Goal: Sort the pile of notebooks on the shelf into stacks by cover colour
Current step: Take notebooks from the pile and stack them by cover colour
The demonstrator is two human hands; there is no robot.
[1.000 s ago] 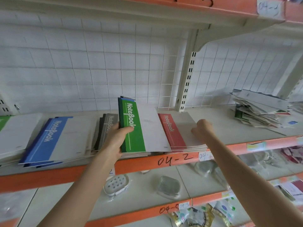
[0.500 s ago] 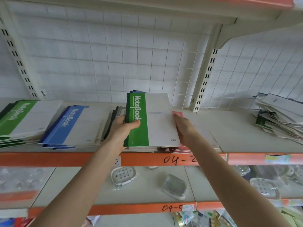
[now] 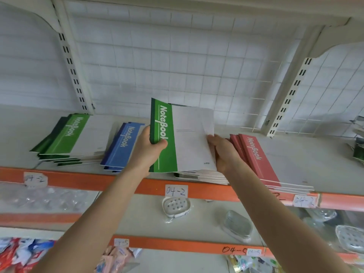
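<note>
Both hands reach up over the front lip of the orange-edged shelf and are on one thing: a green-and-white paper notebook with "NoteBook" printed down its green band. The left hand grasps the spine edge, with the thumb over the green cover and the fingers curled behind. The right hand grips the opposite, white edge, its fingers tucked underneath where I cannot see them. The notebook spans the gap between the two hands, tilted with its far end raised. Its near edge is touching or just above the short pile of white-edged notebooks beneath it; I cannot tell which.

Sorting looks well advanced. A stack of blue-banded notebooks lies just left of the left hand, with a stack of green-banded notebooks further left. A stack of red-banded notebooks lies just right of the right hand. Each appears to hold one colour. As I judge it, the held notebook belongs on the green stack, well apart to the left past the blue one, and the pile beneath it has yet to be gone through. A jumbled heap of notebooks, partly visible at the right edge, seems unsorted too. Behind everything stands a white wire grid panel.
</note>
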